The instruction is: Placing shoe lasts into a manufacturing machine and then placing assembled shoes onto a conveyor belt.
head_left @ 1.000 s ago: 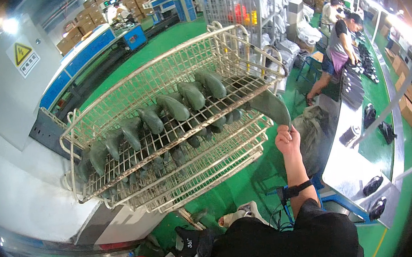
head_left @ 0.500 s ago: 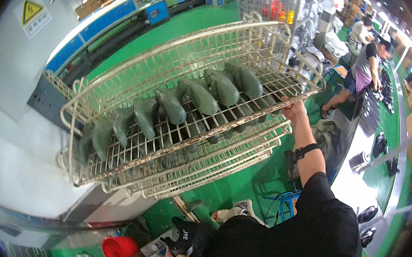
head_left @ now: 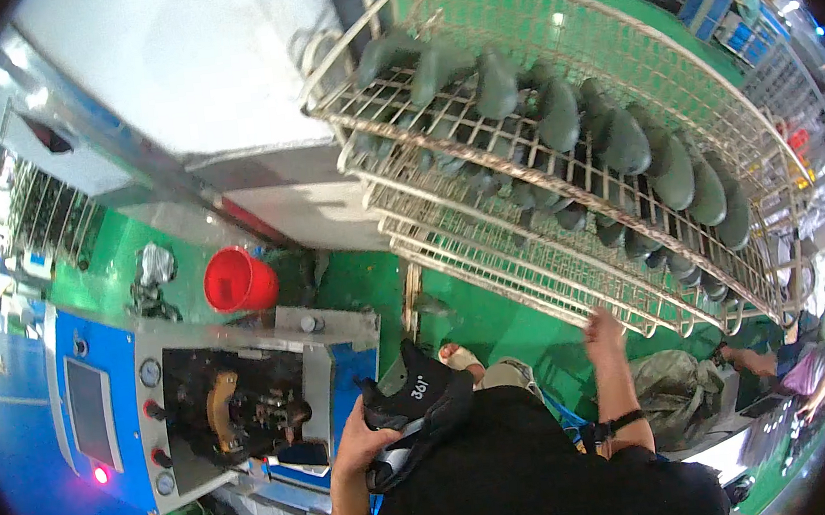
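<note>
Black shoe piece (head_left: pixel 427 397) — white lettering on upward face, silvery-white part near fingers; gripped by left hand (head_left: pixel 363 439) close to body, tilted. Grey-green foot-shaped forms (head_left: pixel 622 142) in slanting row along top tier of cream wire rack (head_left: pixel 545 180), rounded ends toward near edge, smooth, dull. More forms on tier beneath, partly hidden by wires. Rack tiered, rust-brown along top tier's front bar; lowest tiers just beside right hand (head_left: pixel 604 335) — contact unclear.

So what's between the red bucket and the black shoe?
In the head view, a corner of the blue-and-grey machine lies between the red bucket and the black shoe held in the left hand.
</note>
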`<state>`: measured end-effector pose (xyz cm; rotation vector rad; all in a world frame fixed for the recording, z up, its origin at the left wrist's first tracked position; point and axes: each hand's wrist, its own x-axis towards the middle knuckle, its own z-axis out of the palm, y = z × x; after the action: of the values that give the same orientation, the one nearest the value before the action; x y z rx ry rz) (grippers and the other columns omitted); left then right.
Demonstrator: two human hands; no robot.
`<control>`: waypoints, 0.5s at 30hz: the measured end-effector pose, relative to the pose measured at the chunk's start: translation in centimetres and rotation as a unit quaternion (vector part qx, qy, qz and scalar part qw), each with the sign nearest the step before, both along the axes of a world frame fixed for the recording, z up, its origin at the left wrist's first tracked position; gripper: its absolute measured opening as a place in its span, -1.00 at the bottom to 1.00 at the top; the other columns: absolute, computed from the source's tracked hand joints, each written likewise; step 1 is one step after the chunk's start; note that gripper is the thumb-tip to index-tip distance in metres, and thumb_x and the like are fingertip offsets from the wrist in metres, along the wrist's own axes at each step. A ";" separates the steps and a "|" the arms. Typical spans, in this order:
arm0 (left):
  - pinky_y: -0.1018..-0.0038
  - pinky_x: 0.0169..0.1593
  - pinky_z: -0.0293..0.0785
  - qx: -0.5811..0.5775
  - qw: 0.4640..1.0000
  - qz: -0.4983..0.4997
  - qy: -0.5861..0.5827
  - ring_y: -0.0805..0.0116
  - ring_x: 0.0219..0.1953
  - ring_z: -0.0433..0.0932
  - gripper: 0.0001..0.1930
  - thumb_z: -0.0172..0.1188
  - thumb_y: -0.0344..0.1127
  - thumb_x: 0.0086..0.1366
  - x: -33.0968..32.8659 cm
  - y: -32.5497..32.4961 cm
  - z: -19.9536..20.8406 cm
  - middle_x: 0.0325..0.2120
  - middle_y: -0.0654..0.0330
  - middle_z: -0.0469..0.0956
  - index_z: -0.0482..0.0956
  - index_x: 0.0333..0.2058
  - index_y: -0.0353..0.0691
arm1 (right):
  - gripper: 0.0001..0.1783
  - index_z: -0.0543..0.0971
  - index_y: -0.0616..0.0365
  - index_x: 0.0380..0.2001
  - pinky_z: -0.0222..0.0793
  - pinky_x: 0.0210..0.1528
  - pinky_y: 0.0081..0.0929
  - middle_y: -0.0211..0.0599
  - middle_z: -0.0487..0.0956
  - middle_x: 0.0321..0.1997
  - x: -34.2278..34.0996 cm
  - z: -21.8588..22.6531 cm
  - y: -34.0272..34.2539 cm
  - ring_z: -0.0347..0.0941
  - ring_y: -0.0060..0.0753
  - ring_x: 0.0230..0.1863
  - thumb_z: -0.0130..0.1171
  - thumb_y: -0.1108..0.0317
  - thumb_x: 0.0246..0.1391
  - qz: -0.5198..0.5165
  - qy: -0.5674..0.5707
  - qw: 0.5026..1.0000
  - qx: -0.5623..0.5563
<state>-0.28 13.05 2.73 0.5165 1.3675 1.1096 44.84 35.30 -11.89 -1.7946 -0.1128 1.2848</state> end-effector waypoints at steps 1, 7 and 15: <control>0.39 0.23 0.40 -0.010 1.000 0.015 -0.002 0.29 0.07 0.52 -0.02 0.48 -0.48 -0.26 -0.2 -1.3 0.2 0.05 0.07 0.52 0.26 0.25 -0.44 | -0.83 0.56 0.13 -0.30 0.08 -0.67 -0.47 -0.43 0.36 -0.64 -4.1 -1.0 0.3 0.21 -0.54 -0.67 0.14 0.26 0.28 0.168 0.057 0.984 0.008; 0.34 0.19 0.41 -0.050 0.994 0.095 0.003 0.28 0.08 0.52 0.22 0.66 0.23 -0.31 0.4 -7.6 0.3 0.03 0.09 0.54 0.29 0.22 -0.44 | -0.22 0.29 0.18 0.36 0.39 0.17 -0.08 0.31 0.50 0.14 -20.9 -7.5 14.5 0.49 0.18 0.13 0.10 -0.07 0.21 0.519 -0.405 0.744 0.113; 0.31 0.20 0.37 -0.172 0.959 0.220 0.047 0.20 0.12 0.47 0.31 0.62 0.34 -0.33 4.7 -15.1 1.6 0.08 0.03 0.48 0.23 0.25 -0.48 | -0.43 0.49 0.26 0.18 0.58 -0.11 0.01 0.05 0.65 -0.04 -30.9 -13.3 24.8 0.60 -0.12 0.00 -0.11 -0.01 0.41 0.370 -0.510 0.775 0.052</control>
<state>4.44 -2.07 4.34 0.0055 1.7688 1.1716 13.98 60.09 -25.20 -2.2361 -1.5908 0.5582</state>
